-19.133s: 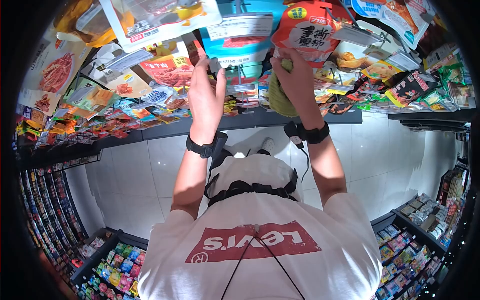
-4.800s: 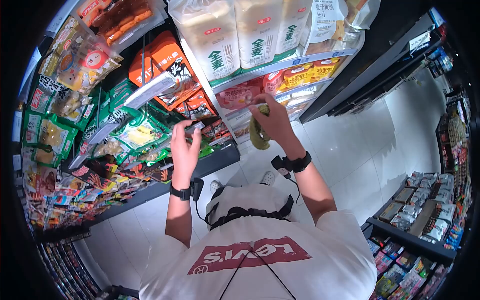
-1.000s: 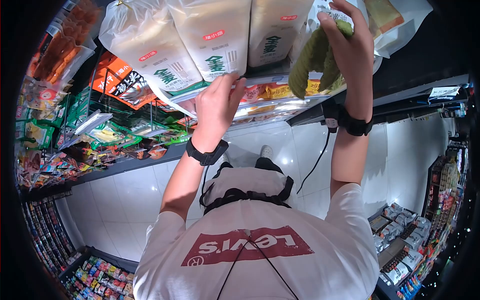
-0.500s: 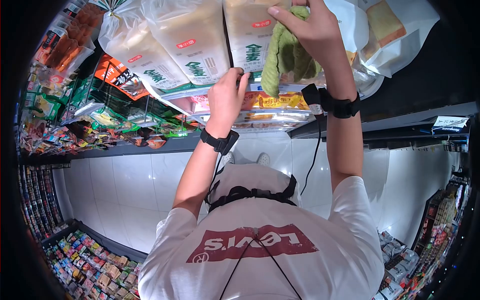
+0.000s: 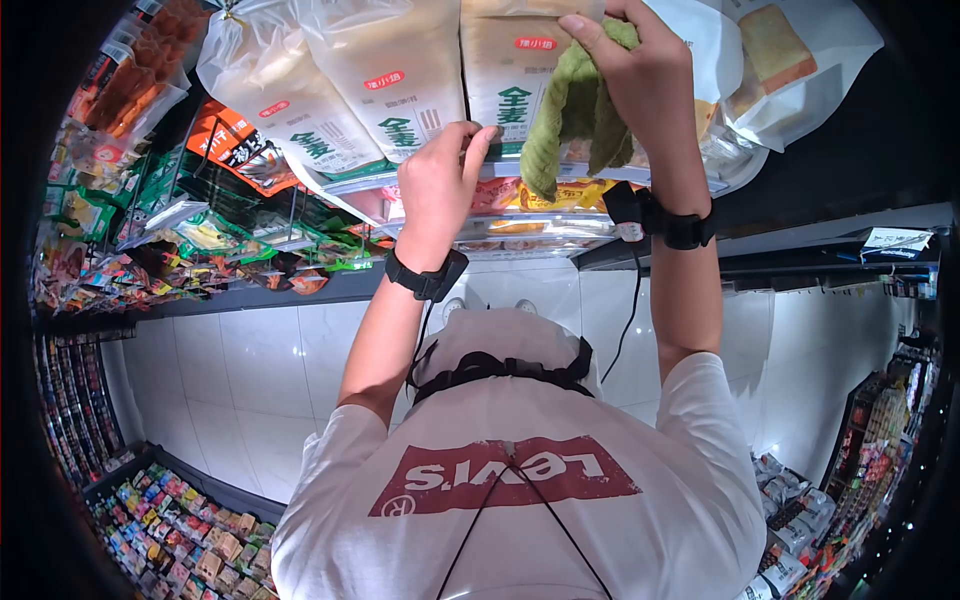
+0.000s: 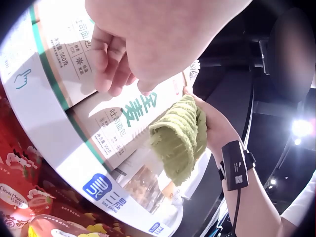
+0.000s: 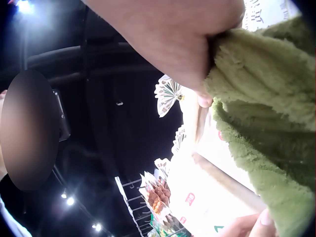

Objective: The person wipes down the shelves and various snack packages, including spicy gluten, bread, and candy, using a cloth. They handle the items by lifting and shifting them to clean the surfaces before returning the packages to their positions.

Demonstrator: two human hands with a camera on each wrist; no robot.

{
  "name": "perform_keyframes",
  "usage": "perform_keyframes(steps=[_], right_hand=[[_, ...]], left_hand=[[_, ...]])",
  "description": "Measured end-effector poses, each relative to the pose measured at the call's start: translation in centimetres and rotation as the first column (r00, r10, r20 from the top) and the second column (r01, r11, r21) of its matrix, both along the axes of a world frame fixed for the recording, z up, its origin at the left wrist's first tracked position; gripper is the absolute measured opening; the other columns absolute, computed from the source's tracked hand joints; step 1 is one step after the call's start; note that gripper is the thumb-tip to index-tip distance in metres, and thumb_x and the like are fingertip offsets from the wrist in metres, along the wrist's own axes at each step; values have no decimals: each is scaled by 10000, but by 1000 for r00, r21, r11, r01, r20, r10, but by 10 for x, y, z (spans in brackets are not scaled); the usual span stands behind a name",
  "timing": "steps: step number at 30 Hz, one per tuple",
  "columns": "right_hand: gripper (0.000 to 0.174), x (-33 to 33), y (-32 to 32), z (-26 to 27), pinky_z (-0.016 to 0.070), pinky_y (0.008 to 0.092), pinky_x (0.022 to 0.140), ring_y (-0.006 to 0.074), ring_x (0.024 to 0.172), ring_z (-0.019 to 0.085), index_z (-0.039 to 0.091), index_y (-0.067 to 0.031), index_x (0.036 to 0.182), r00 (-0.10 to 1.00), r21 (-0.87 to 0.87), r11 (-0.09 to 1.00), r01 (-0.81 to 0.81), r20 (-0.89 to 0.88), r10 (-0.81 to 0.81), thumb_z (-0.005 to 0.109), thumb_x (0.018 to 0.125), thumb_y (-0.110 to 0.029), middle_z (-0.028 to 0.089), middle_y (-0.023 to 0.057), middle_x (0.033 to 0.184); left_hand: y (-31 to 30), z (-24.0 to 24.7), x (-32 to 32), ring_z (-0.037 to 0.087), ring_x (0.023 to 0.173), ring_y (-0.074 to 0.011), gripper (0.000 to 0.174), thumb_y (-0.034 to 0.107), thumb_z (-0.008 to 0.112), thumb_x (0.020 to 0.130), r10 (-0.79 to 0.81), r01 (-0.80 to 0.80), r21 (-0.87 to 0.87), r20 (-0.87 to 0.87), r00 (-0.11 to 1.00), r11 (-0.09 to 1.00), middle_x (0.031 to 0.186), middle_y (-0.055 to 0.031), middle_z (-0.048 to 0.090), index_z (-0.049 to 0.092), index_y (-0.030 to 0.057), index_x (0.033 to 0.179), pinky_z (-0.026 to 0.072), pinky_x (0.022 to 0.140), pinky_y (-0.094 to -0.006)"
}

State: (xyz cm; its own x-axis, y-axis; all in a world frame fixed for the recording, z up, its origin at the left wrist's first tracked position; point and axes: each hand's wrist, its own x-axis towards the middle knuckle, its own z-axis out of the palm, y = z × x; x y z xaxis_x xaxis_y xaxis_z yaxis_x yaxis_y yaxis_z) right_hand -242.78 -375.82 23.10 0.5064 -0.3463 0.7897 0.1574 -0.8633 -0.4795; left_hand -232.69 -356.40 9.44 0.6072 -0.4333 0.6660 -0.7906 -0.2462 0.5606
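A person stands at a shop shelf (image 5: 560, 172) stacked with white bread bags (image 5: 400, 90). The right hand (image 5: 645, 80) grips a green cloth (image 5: 570, 110) and holds it against the front of a bread bag (image 5: 515, 95) marked with green characters; the cloth (image 6: 180, 138) hangs down below the hand. The same cloth (image 7: 266, 108) fills the right wrist view. The left hand (image 5: 440, 185) has its fingers curled on the lower edge of the neighbouring bread bag (image 6: 118, 118), just above the shelf's front rail.
Hanging snack packets (image 5: 230, 240) fill the racks to the left. Smaller orange and red packs (image 5: 520, 195) sit on the shelf below the bread. White tiled floor (image 5: 250, 370) lies underneath, with low shelves of goods (image 5: 170, 520) at bottom left and bottom right.
The right hand with the cloth came down from the upper right onto the bread bag's front. The left hand shifted slightly left along the bag's lower edge.
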Motion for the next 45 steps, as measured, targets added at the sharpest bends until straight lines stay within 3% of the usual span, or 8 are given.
perform_keyframes(steps=[14, 17, 19, 23, 26, 30, 36, 45], right_hand=[[207, -13, 14, 7, 570, 384, 797, 303, 875, 727, 706, 40, 1147, 975, 227, 973, 51, -221, 0, 748, 996, -96, 757, 203, 1002], [476, -1, -2, -19, 602, 303, 834, 126, 917, 738, 740, -24, 1300, 991, 199, 976, 89, -119, -67, 892, 949, -308, 792, 57, 1039], [557, 2, -4, -24, 605, 403, 830, 306, 858, 757, 750, 25, 1243, 995, 181, 979, 97, -36, -92, 903, 900, -386, 786, 143, 974], [542, 0, 4, -27, 606, 401, 802, 302, 834, 758, 748, 19, 1243, 992, -11, 994, 110, -56, -111, 883, 925, -398, 785, 139, 962], [507, -3, 17, -24, 601, 401, 790, 293, 818, 757, 758, -6, 1250, 976, 210, 972, 103, -208, -59, 844, 965, -417, 779, 134, 935], [462, -6, 18, -23, 588, 377, 763, 257, 806, 756, 782, -59, 1259, 942, 247, 953, 175, -324, -89, 795, 1013, -450, 775, 136, 926], [463, -4, 13, -40, 574, 330, 771, 192, 817, 741, 796, -64, 1257, 970, 234, 957, 168, -211, -119, 811, 1011, -457, 784, 114, 952], [401, -14, 21, -35, 569, 299, 769, 130, 789, 718, 810, -55, 1224, 968, 291, 941, 175, -228, -109, 822, 1019, -400, 798, 73, 920]], left_hand=[[21, 51, 13, 710, 684, -136, 185, 161, 838, 1006, -39, 39, -55, -5, 999, 998, 878, -83, 788, 741, 17, 1070, 553, 631, -274], [32, 56, 21, 698, 680, -133, 176, 145, 843, 998, 5, 5, -161, 57, 998, 987, 872, -74, 790, 743, 15, 1063, 554, 646, -277], [43, 50, 28, 705, 735, -143, 193, 129, 862, 977, 31, -20, -159, 67, 997, 987, 901, -75, 790, 743, 14, 1077, 555, 683, -288], [75, 33, 39, 662, 1011, -220, 352, 170, 920, 922, 302, -261, -219, 178, 937, 940, 1119, -112, 725, 735, 16, 1178, 526, 838, -353], [97, 13, 58, 535, 1300, -276, 548, 207, 913, 940, 440, -400, -223, 168, 882, 889, 1475, -196, 535, 629, 16, 1369, 507, 976, -397], [110, 6, 76, 502, 1414, -308, 715, 209, 878, 978, 481, -447, -225, 134, 866, 866, 1555, -224, 483, 478, 9, 1536, 491, 1118, -407], [116, 1, 116, 576, 1394, -234, 678, 95, 760, 1061, -140, 24, -398, -267, 954, 917, 1546, -163, 575, 389, -26, 1614, 436, 1186, -390], [128, -7, 152, 646, 1262, -182, 487, 136, 785, 1060, -304, 127, -427, -378, 875, 895, 1374, -109, 701, 574, -19, 1471, 477, 1118, -352]])
